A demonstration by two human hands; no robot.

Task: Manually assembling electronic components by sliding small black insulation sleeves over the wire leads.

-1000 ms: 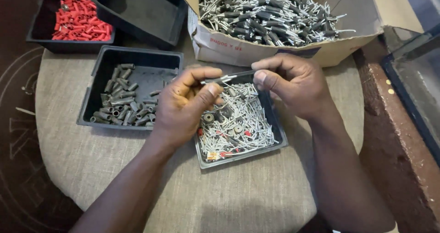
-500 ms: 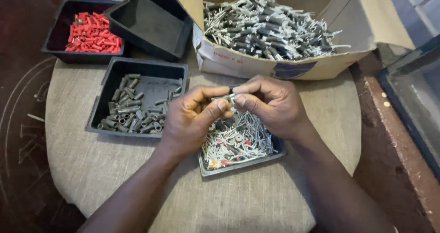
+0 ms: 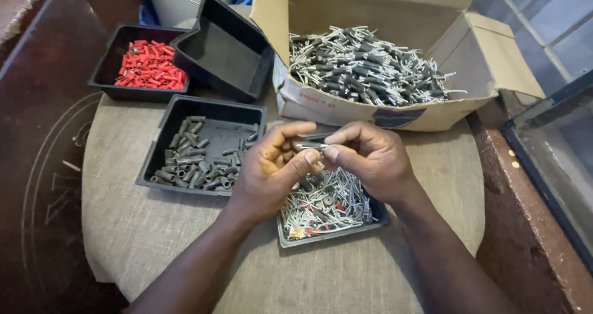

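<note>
Burlap-covered round table [image 3: 154, 233], gripped metal pin [image 3: 311, 145]

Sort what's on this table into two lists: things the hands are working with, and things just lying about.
In use:
- left hand and right hand, pinching a small metal part between them
- tray of metal pins directly under the hands

Lying about:
- tray of grey sleeves
- tray of red caps
- empty black tray
- cardboard box of grey parts

small parts-sorting workshop: cloth-covered round worktop [image 3: 154, 240], black sorting trays [image 3: 204, 144], cardboard box [image 3: 370, 110] full of metal components [image 3: 364, 63]
</note>
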